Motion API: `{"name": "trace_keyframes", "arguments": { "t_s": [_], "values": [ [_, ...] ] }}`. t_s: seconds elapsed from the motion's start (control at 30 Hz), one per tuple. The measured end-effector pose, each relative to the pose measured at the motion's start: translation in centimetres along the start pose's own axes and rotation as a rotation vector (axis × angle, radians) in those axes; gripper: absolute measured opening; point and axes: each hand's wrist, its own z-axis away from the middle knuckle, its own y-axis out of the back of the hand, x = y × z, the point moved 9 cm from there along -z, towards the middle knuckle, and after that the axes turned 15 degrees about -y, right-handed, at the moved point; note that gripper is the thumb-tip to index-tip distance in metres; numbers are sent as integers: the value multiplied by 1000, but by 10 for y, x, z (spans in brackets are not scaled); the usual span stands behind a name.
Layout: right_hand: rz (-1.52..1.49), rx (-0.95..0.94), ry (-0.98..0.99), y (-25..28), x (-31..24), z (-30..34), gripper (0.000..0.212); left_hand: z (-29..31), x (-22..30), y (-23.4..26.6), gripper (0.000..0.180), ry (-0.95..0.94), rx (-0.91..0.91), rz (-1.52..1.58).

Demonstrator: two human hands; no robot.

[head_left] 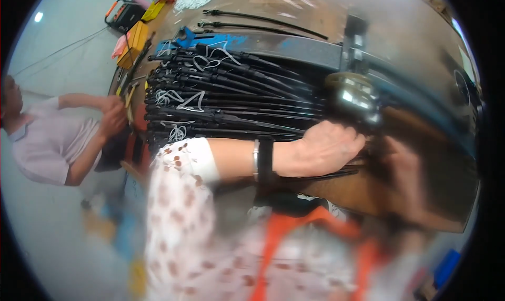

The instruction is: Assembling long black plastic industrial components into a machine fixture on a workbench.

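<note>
Item: my left hand, fist closed on black rods at the stack's near edge beside the clamp; my right hand blurred, grip unclear; risk: rods sliding off if tugged.

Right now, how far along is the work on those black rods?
Done: a big stack of black rods with white ties lies on the bench. In hand: the left hand grips rods at the stack's near end; the right hand is blurred. Left: two loose rods lie behind.
</note>
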Motion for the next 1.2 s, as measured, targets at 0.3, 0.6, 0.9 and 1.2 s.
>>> {"name": "trace_keyframes", "arguments": {
  "t_s": [0.3,0.6,0.9,1.2],
  "values": [
    [434,571,550,53,-21,29,62,-73,16,56,28,-328,38,-245],
    [485,826,180,179,43,60,59,-168,27,56,29,-451,-27,-225],
    [505,1119,-82,264,93,74,27,-208,8,43,35,-430,-18,-208],
    [584,927,427,239,48,49,20,-223,6,13,44,-449,-161,-173]
  ]
}}
